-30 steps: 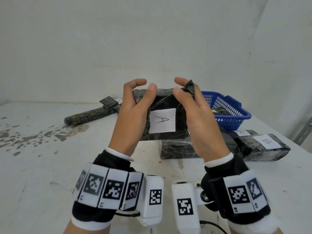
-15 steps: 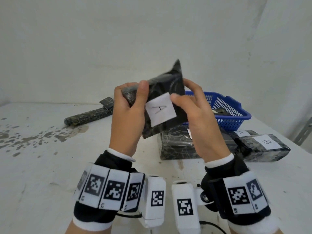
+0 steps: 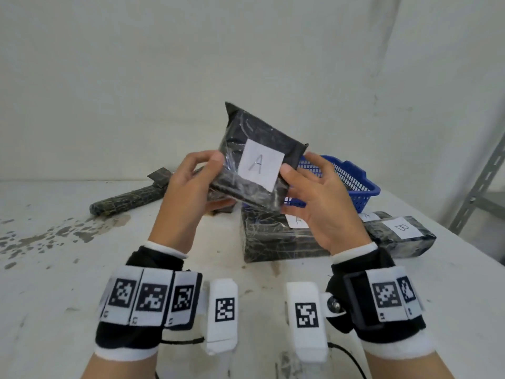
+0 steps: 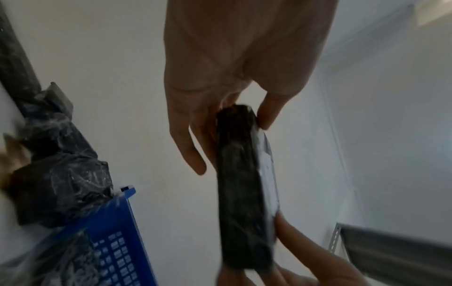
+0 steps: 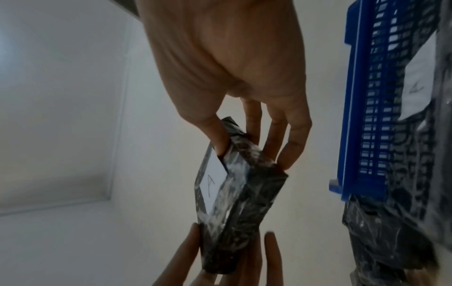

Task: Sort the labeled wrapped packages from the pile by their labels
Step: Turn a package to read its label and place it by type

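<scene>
Both hands, left (image 3: 191, 184) and right (image 3: 319, 203), pinch package A (image 3: 259, 160), tilted, above the table (image 3: 54, 269). Basket (image 3: 355, 184) behind it; package B (image 3: 401, 233) to its right.

Bare white tabletop (image 3: 54, 283) lies open across the lower left of the frame. To the right, stacked black plastic-wrapped packages (image 3: 276, 242) and a blue mesh plastic basket (image 3: 352, 184) block the way; a long dark wrapped roll (image 3: 128, 201) lies across the upper left.
</scene>
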